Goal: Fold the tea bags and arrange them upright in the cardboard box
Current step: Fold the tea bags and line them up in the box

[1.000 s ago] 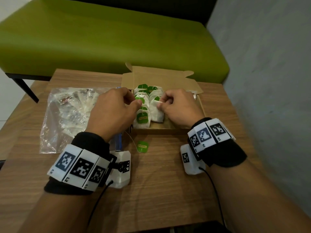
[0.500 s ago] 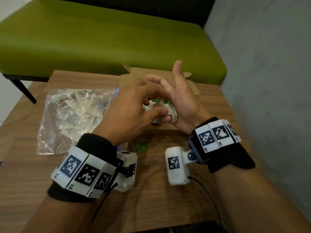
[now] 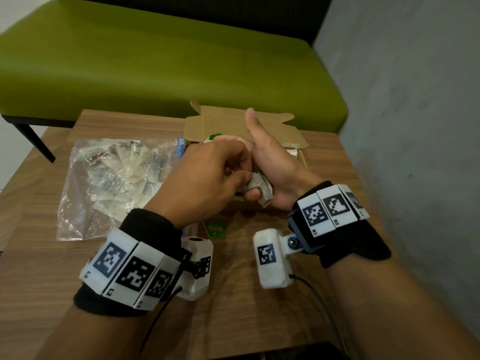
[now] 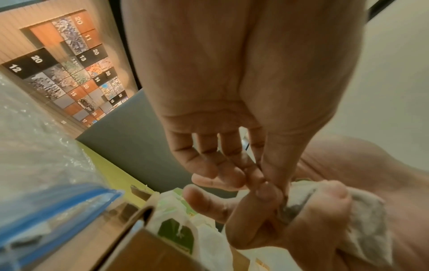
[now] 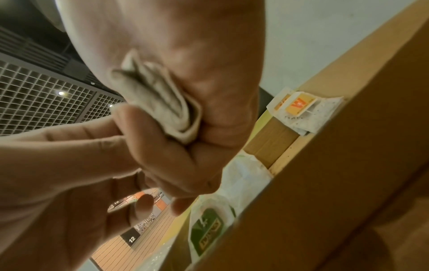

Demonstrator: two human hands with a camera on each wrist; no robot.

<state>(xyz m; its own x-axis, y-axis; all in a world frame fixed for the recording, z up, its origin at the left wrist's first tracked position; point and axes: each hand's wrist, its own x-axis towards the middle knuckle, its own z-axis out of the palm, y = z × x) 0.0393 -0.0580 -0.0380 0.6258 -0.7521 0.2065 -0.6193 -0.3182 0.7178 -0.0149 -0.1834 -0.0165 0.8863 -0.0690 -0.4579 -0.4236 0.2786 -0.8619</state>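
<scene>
My left hand and right hand both pinched one folded tea bag, held above the near edge of the cardboard box. More tea bags stood upright inside it.

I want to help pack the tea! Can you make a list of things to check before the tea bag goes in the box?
1. Small white paper tea bag held: ok, the right hand curls round it.
2. Left hand helping: ok, its fingertips pinch at the bag.
3. Fold finished: cannot tell, fingers hide it.
4. Open brown cardboard box ready: ok, lid up, green-tagged bags stand inside.
5. Room left in the box: cannot tell, hands cover it.
6. Loose green tag on the wooden table: not ok, outside the box.
</scene>
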